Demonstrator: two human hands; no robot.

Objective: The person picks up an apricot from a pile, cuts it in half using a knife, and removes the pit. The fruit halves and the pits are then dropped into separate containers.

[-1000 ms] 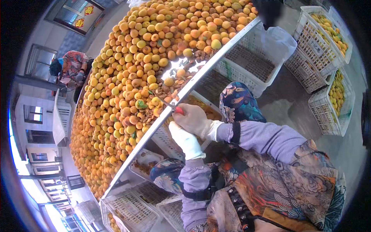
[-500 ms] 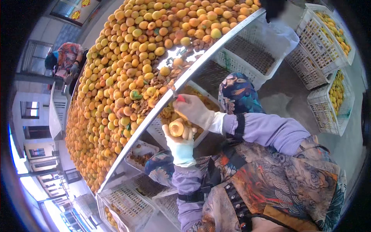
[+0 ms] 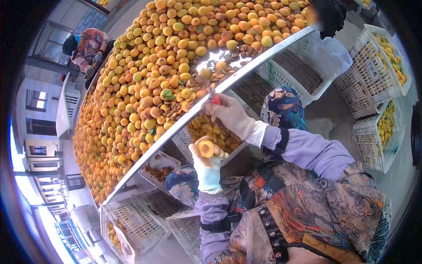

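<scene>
Mid-pitting, by the look: gloved left hand point(image 3: 207, 165) clamped on 1 halved orange apricot point(image 3: 205, 148), cut face up, just below gloved right hand point(image 3: 228, 115), shut on small red-handled knife point(image 3: 215, 99) at steel table rim point(image 3: 246, 71). Next prob. needs half dropped into white plastic crate of halves point(image 3: 216, 134) beside hands. Beyond: whole apricot heap point(image 3: 154, 70) uncountable, approx. 8 more crates, 2 other workers.

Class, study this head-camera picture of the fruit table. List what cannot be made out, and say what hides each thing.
1. Blade of the red-handled tool, head view: the right hand covers most of it.
2. Second apricot half: the left hand shows only one apricot half.
3. Crate of cut fruit: mostly hidden under the table rim.
4. Far worker: too small to see the hands' work.
</scene>
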